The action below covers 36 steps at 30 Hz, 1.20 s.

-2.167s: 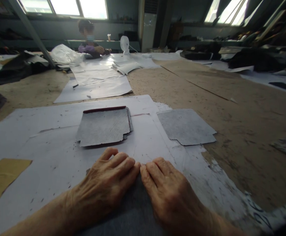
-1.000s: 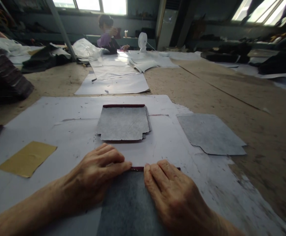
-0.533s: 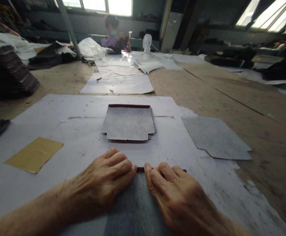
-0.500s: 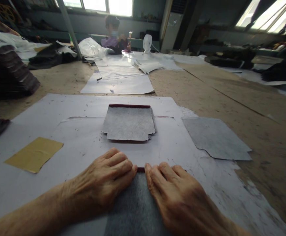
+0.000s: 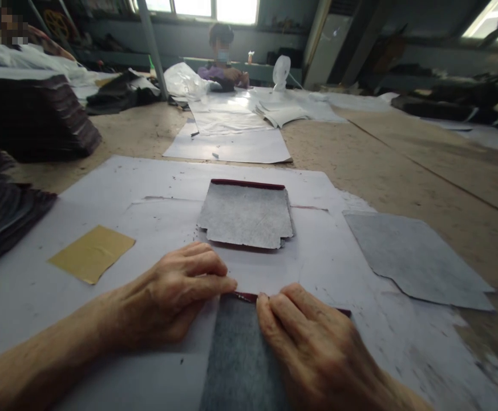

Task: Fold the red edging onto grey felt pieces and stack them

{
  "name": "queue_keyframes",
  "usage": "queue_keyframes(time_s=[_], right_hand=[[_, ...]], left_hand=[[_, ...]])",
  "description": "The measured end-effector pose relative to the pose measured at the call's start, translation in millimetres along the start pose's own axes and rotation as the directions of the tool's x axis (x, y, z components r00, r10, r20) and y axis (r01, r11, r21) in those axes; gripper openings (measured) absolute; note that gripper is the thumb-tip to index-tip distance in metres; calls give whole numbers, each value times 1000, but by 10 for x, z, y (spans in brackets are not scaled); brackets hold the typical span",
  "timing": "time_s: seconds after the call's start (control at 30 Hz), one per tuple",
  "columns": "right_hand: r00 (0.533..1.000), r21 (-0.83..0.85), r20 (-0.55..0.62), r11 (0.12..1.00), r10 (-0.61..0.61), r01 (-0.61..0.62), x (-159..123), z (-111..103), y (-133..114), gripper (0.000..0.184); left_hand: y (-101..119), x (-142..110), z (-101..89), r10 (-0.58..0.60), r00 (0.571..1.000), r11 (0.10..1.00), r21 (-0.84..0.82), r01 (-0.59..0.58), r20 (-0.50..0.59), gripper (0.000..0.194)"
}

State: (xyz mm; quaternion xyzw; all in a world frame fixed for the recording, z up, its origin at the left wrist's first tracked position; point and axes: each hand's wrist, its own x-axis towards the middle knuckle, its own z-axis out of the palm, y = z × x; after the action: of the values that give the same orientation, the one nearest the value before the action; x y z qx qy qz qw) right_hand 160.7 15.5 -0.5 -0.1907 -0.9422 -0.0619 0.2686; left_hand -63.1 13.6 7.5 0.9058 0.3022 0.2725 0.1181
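A grey-backed sheet (image 5: 242, 354) with a narrow dark red folded edge lies in front of me, partly covered by my hands. My left hand (image 5: 184, 288) pinches the far left corner of that edge between thumb and curled fingers. Pressed on the same edge further right is my right hand (image 5: 306, 325), its fingers bent and held together. Between the hands a short stretch of the red edge shows, looking slightly raised. Just beyond lies a small stack of grey pieces (image 5: 246, 217) with a red folded strip along the top and notched lower corners.
White paper (image 5: 167, 228) covers the table here. A tan card (image 5: 92, 254) lies left, another grey piece (image 5: 420, 257) right. Dark stacked sheets (image 5: 39, 114) stand at the far left. Across the table sits a person (image 5: 221, 63) near a white fan (image 5: 281, 73).
The view has swung left, so everything appears shifted right. My left hand has moved to the left end of the red edge, away from my right hand, which stays on the edge.
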Motion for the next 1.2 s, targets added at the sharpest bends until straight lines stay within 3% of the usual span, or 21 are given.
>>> queue_keyframes(time_s=[0.17,0.57,0.67,0.77,0.87,0.93,1.03,1.1,1.2], right_hand=[[999,35,-18,999,29,-28,-1,11,14,29],[998,28,53,999,32,-33,27,29,15,33],[998,42,28,998,52,-53,40,35,27,32],[998,53,5,996,68,-68,43,40,23,31],[998,60,8,996,58,-58,41,44,24,31],[998,95,8,994,55,-56,47,50,39,31],[994,182,10,978,106,-106,76,72,71,30],[988,235,22,959,156,-157,110,85,86,30],[978,302,55,930,202,-210,176,85,90,33]], left_hand=[[-18,-13,4,15,997,997,68,-20,79,28],[43,39,5,110,984,971,195,-136,137,23],[12,33,-27,88,983,979,166,-116,163,26],[-32,22,-115,32,996,997,64,-37,84,33],[-24,15,-229,-64,998,996,-57,64,-14,27],[15,22,-289,-142,981,977,-143,160,133,19],[75,46,-325,-203,884,944,-157,292,422,13],[94,56,-316,-224,859,946,-109,305,461,11],[100,49,-282,-224,882,963,-43,265,414,12]])
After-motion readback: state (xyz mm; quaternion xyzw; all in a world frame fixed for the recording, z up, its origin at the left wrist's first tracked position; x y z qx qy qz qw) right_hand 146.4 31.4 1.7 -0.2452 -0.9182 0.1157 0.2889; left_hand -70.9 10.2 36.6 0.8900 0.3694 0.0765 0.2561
